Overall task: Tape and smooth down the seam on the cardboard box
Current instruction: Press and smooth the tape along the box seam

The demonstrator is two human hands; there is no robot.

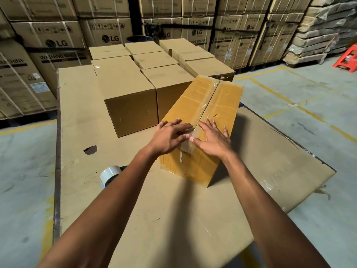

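Matt yellow-brown cardboard box (201, 120); glossy clear tape (207, 105) on seam, wrinkled.

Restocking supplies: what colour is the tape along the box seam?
Clear, glossy tape on the yellow-brown box; head view.

White roll of packing tape (109, 173) half hidden behind the left forearm, red plastic stool (346, 58) cut by the right edge, far carton labels too small to read
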